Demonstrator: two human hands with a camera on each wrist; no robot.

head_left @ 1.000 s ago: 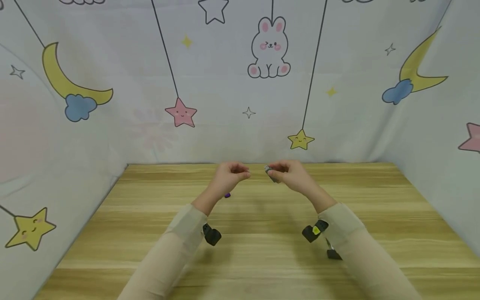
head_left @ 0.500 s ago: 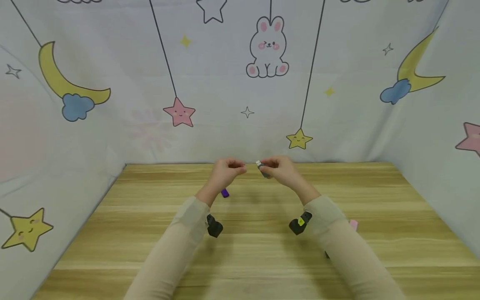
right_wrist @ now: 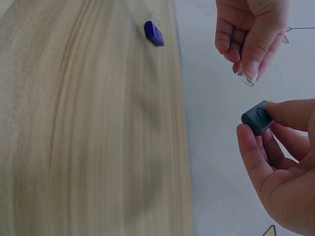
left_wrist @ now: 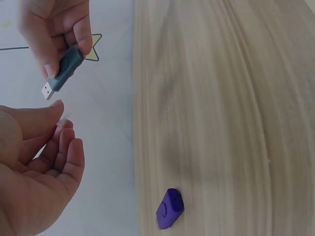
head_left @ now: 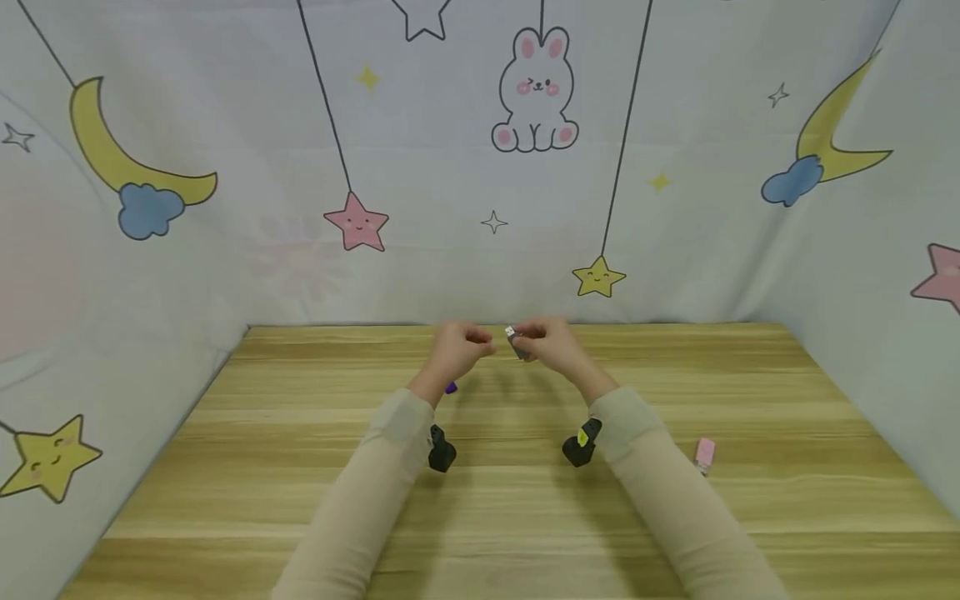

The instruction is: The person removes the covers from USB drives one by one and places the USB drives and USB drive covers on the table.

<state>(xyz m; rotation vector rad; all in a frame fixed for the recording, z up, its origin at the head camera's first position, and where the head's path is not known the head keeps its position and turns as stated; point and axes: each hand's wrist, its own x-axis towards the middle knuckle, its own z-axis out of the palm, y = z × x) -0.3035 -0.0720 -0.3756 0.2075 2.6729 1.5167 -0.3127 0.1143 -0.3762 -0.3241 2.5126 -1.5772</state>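
My right hand (head_left: pixel 555 343) pinches a dark grey-green USB flash drive (left_wrist: pixel 68 69) between thumb and fingers, its bare metal plug pointing toward my left hand (head_left: pixel 454 350). Between the left thumb and forefinger is a small clear plastic cap (right_wrist: pixel 247 78), its open end facing the plug. A short gap separates cap and plug. Both hands are raised over the far part of the table. Below and beside the left wrist a purple USB flash drive (left_wrist: pixel 170 209) lies on the wood, a clear cap on its end in the right wrist view.
A pink USB flash drive (head_left: pixel 705 455) lies on the wooden table (head_left: pixel 787 500) to the right of the right sleeve. Behind the table's far edge hangs a white cloth (head_left: pixel 420 283) printed with stars, moons and a rabbit. Black cameras sit at both wrists.
My right hand has moved left with the grey-green drive, bringing its plug closer to the cap. The right forearm's shift uncovers the pink drive and hides a dark object seen earlier.
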